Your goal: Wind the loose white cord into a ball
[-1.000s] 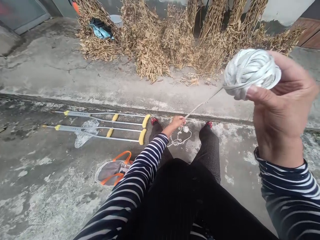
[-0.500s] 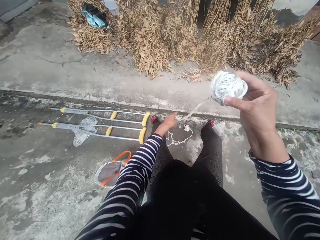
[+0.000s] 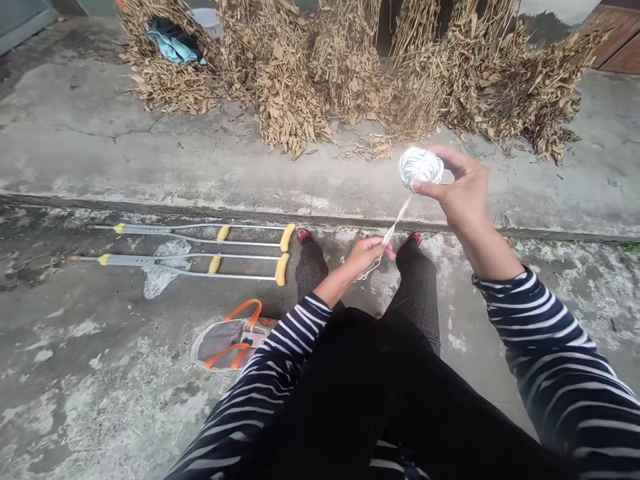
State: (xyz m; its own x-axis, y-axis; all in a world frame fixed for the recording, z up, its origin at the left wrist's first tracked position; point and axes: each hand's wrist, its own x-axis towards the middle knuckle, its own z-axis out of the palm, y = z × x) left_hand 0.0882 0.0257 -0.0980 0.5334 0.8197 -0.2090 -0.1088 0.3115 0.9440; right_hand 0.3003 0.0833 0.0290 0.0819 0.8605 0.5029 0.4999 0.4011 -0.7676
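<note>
A white ball of yarn is pinched between the thumb and fingers of my right hand, raised ahead of my knees. From its underside a white strand slants down and left into my left hand, whose fingers are closed around it. Below that hand, a loose loop of the same yarn shows between my legs. My left hand hides part of what lies on the ground behind it.
Two crutches with yellow pads lie to the left, over a clear plastic bag. A grey bag with orange handles sits near my left arm. Beyond the low concrete step, dried plants lean, with a blue cloth among them.
My right hand has moved left with the yarn ball. My left hand has shifted right and slightly down, and now grips the strand closer to the ball.
</note>
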